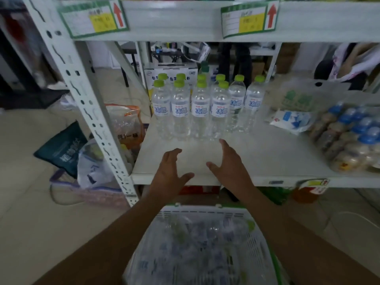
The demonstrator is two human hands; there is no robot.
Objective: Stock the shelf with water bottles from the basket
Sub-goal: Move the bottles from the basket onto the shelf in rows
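Lime-green caps top ten clear water bottles (200, 108) standing upright on the white shelf (267, 153), bunched at its far left part. Four stand in the near row, shoulder to shoulder, two more stand just right of them and a little farther back, and four caps show behind. Each bottle is transparent and ribbed, with a white band label bearing blue characters and a thin red line of print above them.

Near the bottom of the view sits one white slatted basket (260, 249) with a green rim, below the shelf's near edge. It holds more bottles of the same kind lying down, but they are too blurred to count.

Two hands hover above the near edge of the shelf, apart from each other and short of the bottles. The left hand (171, 171) has its fingers spread and slack, palm down, gripping nothing. The right hand (230, 163) is likewise loose, fingers straight and pointing towards the near row, thumb out to the left, holding nothing.

On the right of the shelf lie one shrink-wrapped pack (349, 138) of blue-capped bottles, one white and blue pouch (292, 120) and one clear plastic bag (298, 97) with green print. Two green-edged labels (92, 17) with red arrows hang on the beam above, and one printed carton (170, 72) stands behind the bottles
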